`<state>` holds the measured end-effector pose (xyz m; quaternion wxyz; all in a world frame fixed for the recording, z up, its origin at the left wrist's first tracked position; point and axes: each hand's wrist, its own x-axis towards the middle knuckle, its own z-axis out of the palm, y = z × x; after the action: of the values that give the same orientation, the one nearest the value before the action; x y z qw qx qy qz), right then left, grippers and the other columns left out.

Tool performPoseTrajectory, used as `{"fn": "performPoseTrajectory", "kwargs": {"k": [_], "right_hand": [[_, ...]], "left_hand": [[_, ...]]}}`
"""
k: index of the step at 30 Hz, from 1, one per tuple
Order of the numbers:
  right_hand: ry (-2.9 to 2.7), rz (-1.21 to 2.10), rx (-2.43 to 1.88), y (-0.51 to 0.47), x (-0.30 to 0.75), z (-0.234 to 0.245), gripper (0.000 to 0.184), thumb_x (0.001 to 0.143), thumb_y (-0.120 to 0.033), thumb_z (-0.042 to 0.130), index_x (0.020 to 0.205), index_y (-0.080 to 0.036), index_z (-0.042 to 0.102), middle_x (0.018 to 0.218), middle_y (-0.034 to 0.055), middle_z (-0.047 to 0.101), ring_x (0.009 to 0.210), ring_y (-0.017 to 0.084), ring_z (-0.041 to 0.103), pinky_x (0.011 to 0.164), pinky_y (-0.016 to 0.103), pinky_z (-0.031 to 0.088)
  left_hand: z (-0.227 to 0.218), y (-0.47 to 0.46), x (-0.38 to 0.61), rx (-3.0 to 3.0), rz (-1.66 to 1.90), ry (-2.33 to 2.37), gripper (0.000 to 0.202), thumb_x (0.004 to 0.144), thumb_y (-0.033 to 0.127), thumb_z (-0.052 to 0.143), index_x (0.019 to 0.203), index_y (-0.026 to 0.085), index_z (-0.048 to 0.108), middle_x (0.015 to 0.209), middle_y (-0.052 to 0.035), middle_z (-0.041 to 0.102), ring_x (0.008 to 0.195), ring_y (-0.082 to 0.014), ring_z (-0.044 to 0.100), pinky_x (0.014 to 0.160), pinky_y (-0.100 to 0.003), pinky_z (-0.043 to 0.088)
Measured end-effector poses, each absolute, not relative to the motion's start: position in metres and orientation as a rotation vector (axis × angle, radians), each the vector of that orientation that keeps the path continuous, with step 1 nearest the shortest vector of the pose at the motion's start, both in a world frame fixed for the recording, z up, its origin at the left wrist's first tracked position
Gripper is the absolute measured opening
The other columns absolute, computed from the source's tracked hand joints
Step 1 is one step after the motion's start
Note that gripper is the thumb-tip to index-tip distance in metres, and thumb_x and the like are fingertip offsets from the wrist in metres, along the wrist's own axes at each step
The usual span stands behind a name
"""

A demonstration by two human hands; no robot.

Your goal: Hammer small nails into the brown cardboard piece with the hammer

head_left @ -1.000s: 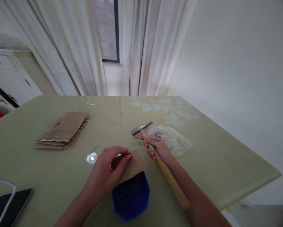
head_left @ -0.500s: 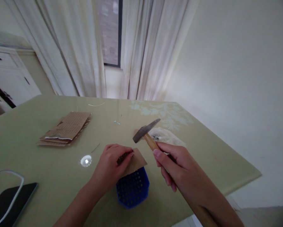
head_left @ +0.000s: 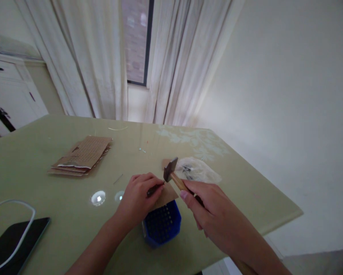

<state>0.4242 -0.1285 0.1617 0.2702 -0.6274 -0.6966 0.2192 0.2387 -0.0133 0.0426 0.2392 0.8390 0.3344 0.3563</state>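
My right hand (head_left: 208,204) is wrapped round the wooden handle of a hammer (head_left: 170,169). The hammer's dark metal head is right at the fingertips of my left hand (head_left: 141,193). That hand is closed in a pinch on what looks like a small nail (head_left: 163,183), mostly hidden by the fingers. Under the fingers lies a flat piece of brown cardboard (head_left: 168,194), reaching over the far rim of a blue perforated plastic basket (head_left: 175,227). Whether hammer and nail touch, I cannot tell.
A stack of brown cardboard (head_left: 84,152) lies on the left of the green table. A clear plastic bag (head_left: 200,170) with dark bits inside is beyond the hammer. A thin metal pin (head_left: 118,178) lies left of my hand. At lower left is a black tablet (head_left: 22,240) with a white cable.
The hammer head has come down and towards my left fingertips. My left hand keeps its pinch over the cardboard. The view has shifted slightly.
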Motion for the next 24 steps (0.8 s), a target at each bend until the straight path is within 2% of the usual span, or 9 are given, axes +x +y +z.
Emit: {"fn": "performPoseTrajectory", "kwargs": {"k": [6,12,16,20,24], "right_hand": [[-1.862,0.677,-1.696,-0.128,0.421,0.158,0.034,0.11,-0.026,0.053,0.077,-0.027,0.057,0.049,-0.007,0.055,0.046,0.016,0.052,0.058,0.03,0.038],[-1.786,0.626,-1.667,-0.13,0.42,0.15,0.032,0.11,-0.03,0.053,0.078,-0.027,0.058,0.049,-0.0069,0.054,0.043,0.015,0.05,0.055,0.03,0.037],[-1.787,0.666,-1.669,-0.131,0.42,0.145,0.033,0.109,-0.029,0.054,0.076,-0.026,0.056,0.049,-0.0067,0.055,0.041,0.015,0.048,0.053,0.028,0.036],[-1.72,0.659,-1.664,-0.134,0.42,0.139,0.033,0.112,-0.034,0.051,0.081,-0.026,0.062,0.049,-0.0064,0.053,0.042,0.015,0.049,0.052,0.028,0.036],[-1.768,0.756,-1.695,-0.133,0.417,0.13,0.029,0.111,-0.032,0.052,0.089,-0.025,0.069,0.052,-0.0062,0.056,0.043,0.016,0.05,0.054,0.028,0.039]], "left_hand": [[0.041,-0.013,0.239,2.269,0.961,0.91,0.015,0.1,0.023,0.069,0.094,0.025,0.083,0.104,-0.0043,0.079,0.095,-0.025,0.074,0.092,-0.042,0.052],[0.04,-0.014,0.24,2.224,0.961,0.913,0.015,0.098,0.021,0.069,0.096,0.025,0.084,0.106,-0.0055,0.078,0.097,-0.0249,0.074,0.091,-0.041,0.057],[0.04,-0.015,0.24,2.202,0.959,0.926,0.01,0.097,0.026,0.075,0.097,0.024,0.085,0.106,-0.0061,0.077,0.098,-0.0261,0.075,0.093,-0.042,0.059],[0.041,-0.016,0.24,2.157,0.947,0.947,0.018,0.088,0.032,0.087,0.104,0.024,0.085,0.115,-0.0071,0.074,0.101,-0.0274,0.077,0.095,-0.042,0.061],[0.04,-0.016,0.239,2.126,0.949,0.953,0.018,0.087,0.033,0.087,0.103,0.025,0.085,0.122,-0.0078,0.071,0.101,-0.0268,0.078,0.093,-0.041,0.063]]}}
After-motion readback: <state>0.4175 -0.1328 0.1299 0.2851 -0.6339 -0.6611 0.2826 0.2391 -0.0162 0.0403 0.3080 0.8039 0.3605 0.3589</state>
